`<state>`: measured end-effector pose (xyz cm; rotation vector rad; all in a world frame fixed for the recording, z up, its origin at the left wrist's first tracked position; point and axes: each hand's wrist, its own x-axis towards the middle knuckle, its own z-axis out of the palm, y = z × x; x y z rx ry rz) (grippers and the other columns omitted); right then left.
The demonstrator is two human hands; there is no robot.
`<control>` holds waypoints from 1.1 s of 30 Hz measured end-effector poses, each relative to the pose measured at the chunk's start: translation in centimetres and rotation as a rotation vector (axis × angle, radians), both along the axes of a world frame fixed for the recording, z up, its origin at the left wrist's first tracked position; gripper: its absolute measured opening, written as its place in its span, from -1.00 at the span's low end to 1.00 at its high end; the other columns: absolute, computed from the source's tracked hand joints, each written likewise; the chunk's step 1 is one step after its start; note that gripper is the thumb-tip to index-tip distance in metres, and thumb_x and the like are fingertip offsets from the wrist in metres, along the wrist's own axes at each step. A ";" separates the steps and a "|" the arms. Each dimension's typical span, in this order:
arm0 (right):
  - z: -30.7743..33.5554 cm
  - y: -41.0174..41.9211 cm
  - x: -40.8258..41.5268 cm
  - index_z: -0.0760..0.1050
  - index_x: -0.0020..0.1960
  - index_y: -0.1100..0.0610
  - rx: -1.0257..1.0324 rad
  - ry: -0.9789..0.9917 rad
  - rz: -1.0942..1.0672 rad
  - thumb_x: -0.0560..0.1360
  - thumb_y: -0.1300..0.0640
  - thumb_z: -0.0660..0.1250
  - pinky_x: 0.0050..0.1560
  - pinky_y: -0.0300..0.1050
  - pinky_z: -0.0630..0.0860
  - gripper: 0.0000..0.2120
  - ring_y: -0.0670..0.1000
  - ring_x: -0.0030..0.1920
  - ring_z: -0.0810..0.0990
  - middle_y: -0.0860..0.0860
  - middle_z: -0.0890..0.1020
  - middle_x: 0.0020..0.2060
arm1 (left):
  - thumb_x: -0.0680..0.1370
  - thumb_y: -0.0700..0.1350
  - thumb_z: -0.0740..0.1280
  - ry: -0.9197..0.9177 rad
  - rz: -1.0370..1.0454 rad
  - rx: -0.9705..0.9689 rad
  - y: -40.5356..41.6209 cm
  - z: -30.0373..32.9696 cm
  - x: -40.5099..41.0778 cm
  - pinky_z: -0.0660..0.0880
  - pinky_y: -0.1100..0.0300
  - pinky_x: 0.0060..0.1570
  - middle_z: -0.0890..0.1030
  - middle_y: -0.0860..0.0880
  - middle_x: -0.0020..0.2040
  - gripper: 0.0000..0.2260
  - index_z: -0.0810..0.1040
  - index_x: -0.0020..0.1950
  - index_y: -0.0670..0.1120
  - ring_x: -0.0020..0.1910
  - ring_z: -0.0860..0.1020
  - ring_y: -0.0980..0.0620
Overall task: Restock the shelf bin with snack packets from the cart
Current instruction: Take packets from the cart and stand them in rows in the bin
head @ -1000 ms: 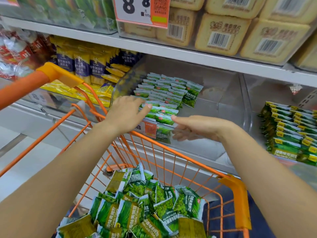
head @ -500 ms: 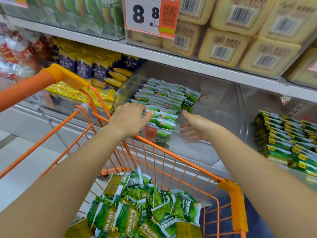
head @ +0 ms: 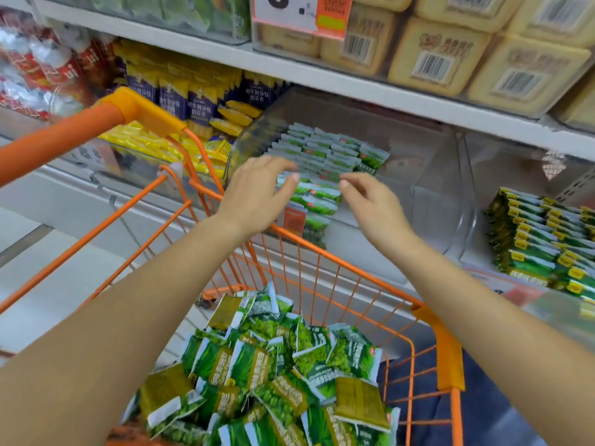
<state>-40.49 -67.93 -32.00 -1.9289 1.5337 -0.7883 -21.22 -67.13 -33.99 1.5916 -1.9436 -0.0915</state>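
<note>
The white metal shelf (head: pixel 322 77) runs across in front of you, and the orange wire shopping cart (head: pixel 325 262) stands beneath your arms, its far rim just below the shelf edge. Both your forearms reach out over the cart toward the clear plastic shelf bin (head: pixel 428 175).

Your left hand (head: pixel 254 197) hovers at the bin's front left, palm down, fingers loosely extended and slightly blurred, holding nothing. Your right hand (head: pixel 370 204) hangs beside it, fingers relaxed and gently curved, thumb pointing toward the left hand, also empty. Whether either fingertip touches the packets below, you cannot tell.

The bin holds rows of small green-and-white snack packets (head: pixel 322 152) filling its left part; its right part shows bare plastic. Your hands hide the front rows in part, and an orange label (head: pixel 294 220) on the bin's front wall is too blurred to read.

In the cart lies a loose heap of green snack packets (head: pixel 283 365), with a few olive-toned ones among them; the bottom edge cuts the heap off. A price sign (head: pixel 299 11) above is cropped at the top.
</note>
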 end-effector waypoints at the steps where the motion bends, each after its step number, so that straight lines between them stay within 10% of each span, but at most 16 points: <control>1: -0.1 1.9 -0.8 0.53 0.23 0.08 -0.169 -0.008 0.082 0.63 0.03 0.16 0.09 -0.19 0.42 -0.73 -0.07 0.12 0.52 -0.04 0.59 0.12 | 0.65 0.00 0.15 0.034 -0.036 -0.081 1.1 0.1 -0.4 0.33 0.07 0.20 0.56 -0.04 0.20 -0.71 0.54 0.25 -0.09 0.24 0.44 -0.06; 6: -1.1 8.7 -3.0 0.55 0.08 -0.03 -0.308 0.506 0.585 0.56 -0.08 0.11 -0.17 -0.08 0.50 -0.72 -0.04 -0.13 0.60 -0.13 0.63 -0.13 | 0.59 -0.09 0.14 -0.225 -0.309 -0.276 7.8 0.2 -1.7 0.39 0.08 -0.17 0.58 -0.03 -0.21 -0.76 0.57 -0.06 -0.13 -0.19 0.50 -0.07; 11: -4.9 9.6 -2.2 0.41 0.30 0.08 0.246 1.154 0.883 0.57 -0.07 0.22 -0.07 -0.06 0.49 -0.63 0.14 0.07 0.56 0.11 0.58 0.09 | 0.64 0.03 0.13 -0.640 -0.340 0.706 11.1 -2.8 -0.8 0.47 0.12 -0.02 0.58 -0.01 0.18 -0.71 0.47 0.31 0.03 0.12 0.53 -0.05; 17: -8.0 10.2 -0.6 0.50 0.15 0.20 0.192 1.379 1.028 0.55 0.23 0.16 -0.30 -0.08 0.42 -0.77 0.14 -0.01 0.59 0.12 0.60 0.02 | 0.61 0.06 0.22 -0.642 -0.332 0.967 11.5 -5.0 0.2 0.45 0.07 0.14 0.45 -0.06 0.33 -0.62 0.37 0.42 0.01 0.27 0.44 -0.08; 26: -8.2 11.1 0.2 0.23 0.46 0.14 0.100 1.192 1.042 0.52 0.29 0.19 0.02 0.08 0.53 -0.48 0.16 0.20 0.49 0.11 0.45 0.27 | 0.64 0.04 0.18 -0.527 -0.332 0.895 10.8 -5.3 -0.4 0.41 0.13 -0.07 0.56 -0.04 0.18 -0.69 0.44 0.34 -0.03 0.07 0.50 -0.03; 30: -8.9 10.6 -0.3 -0.21 0.57 0.07 0.371 1.203 1.045 0.51 0.36 0.13 -0.07 -0.03 0.46 -0.23 0.17 0.35 0.36 0.06 0.00 0.55 | 0.65 0.04 0.15 -0.557 -0.282 0.972 10.5 -5.5 0.8 0.41 0.12 -0.13 0.57 -0.06 0.08 -0.68 0.46 0.30 -0.10 -0.07 0.47 -0.01; 33: -9.4 10.5 0.0 -0.12 0.57 0.04 0.341 1.110 0.993 0.51 0.31 0.19 -0.01 0.07 0.52 -0.25 0.18 0.19 0.43 0.17 0.37 0.28 | 0.65 0.04 0.15 -0.563 -0.263 0.981 10.5 -5.4 1.0 0.42 0.11 -0.13 0.56 -0.05 0.02 -0.69 0.47 0.28 -0.10 -0.04 0.50 -0.05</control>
